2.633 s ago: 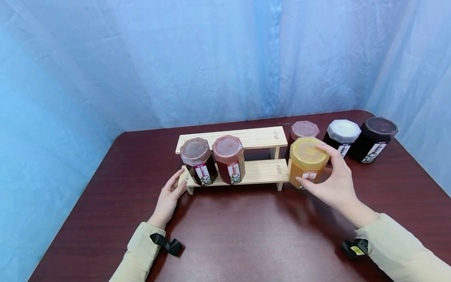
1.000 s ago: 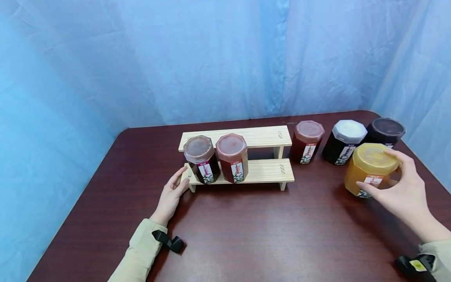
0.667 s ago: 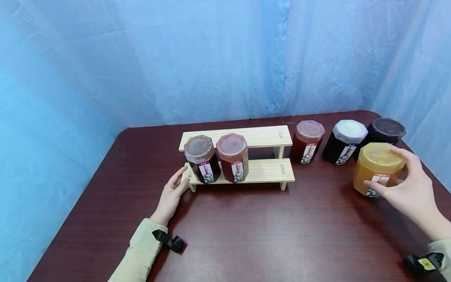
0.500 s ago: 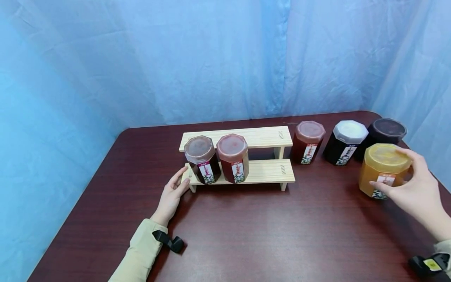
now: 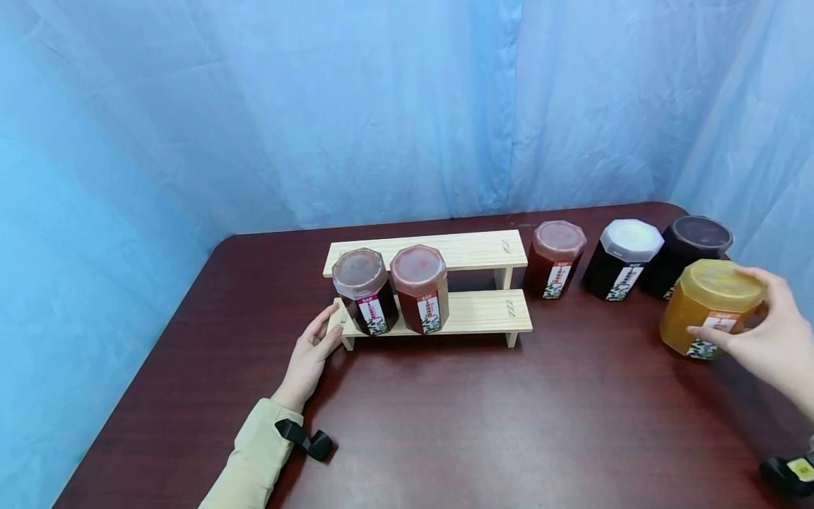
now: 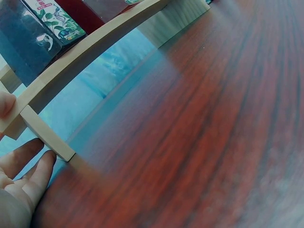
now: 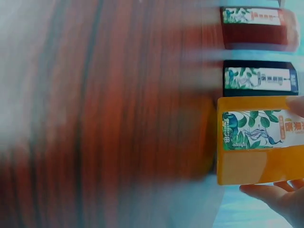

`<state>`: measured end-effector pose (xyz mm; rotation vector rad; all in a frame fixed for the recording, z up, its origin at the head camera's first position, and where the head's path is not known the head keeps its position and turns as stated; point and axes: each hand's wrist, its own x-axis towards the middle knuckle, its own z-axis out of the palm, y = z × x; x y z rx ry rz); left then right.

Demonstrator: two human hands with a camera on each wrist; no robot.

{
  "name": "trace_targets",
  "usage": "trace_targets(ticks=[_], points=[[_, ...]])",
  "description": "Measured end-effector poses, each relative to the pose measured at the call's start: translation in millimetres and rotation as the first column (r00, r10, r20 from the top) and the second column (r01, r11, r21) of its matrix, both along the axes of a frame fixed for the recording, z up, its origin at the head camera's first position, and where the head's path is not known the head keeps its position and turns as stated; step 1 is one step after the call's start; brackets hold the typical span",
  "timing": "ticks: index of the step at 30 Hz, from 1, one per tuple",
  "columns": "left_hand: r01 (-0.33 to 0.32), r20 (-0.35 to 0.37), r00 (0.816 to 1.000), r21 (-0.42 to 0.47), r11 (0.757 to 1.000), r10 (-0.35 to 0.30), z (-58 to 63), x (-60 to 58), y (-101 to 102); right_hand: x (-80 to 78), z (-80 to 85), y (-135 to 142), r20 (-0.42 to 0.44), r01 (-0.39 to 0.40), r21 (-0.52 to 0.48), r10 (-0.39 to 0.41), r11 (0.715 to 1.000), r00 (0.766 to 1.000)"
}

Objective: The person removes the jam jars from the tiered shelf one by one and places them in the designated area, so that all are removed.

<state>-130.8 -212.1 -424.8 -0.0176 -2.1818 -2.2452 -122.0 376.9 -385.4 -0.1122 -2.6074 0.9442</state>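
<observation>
My right hand (image 5: pixel 777 338) grips an eight-sided yellow jar (image 5: pixel 699 311) between thumb and fingers at the right side of the table. The jar is upright, its label turned toward me; in the right wrist view its base is close over the tabletop. At the left end of a two-step wooden rack (image 5: pixel 480 309), my left hand (image 5: pixel 308 362) holds the lower shelf, thumb on top and fingers by the leg in the left wrist view. On that shelf stand a dark jar (image 5: pixel 362 277) and a red jar (image 5: pixel 420 279), side by side.
Right of the rack, along the back of the table, stand a red jar (image 5: pixel 558 244), a white-lidded dark jar (image 5: pixel 626 244) and a dark-lidded jar (image 5: pixel 696 237); the yellow jar partly hides the last. Blue curtains (image 5: pixel 381 106) hang behind the dark red-brown table (image 5: pixel 432 417).
My right hand has carried the yellow jar from beside the rack's right end to the far right, in front of the dark-lidded jar. My left hand has kept its hold on the rack.
</observation>
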Motion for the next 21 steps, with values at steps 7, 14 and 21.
trace_targets(ticks=[7, 14, 21], points=[[-0.002, 0.004, 1.000, 0.008, 1.000, 0.002, 1.0, 0.6, 1, -14.6, -22.6, 29, -0.003, 0.018, 0.015, -0.018, 1.000, 1.000], [0.003, 0.001, 1.000, 0.015, 1.000, -0.003, 1.8, 0.8, 1, -3.7, 6.0, 7, 0.012, -0.036, 0.005, 0.036, 0.999, 0.999], [0.004, 0.003, 1.000, 0.013, 1.000, -0.004, 2.1, 1.0, 1, -8.1, -2.0, 20, 0.047, -0.027, 0.008, 0.026, 1.000, 0.999]])
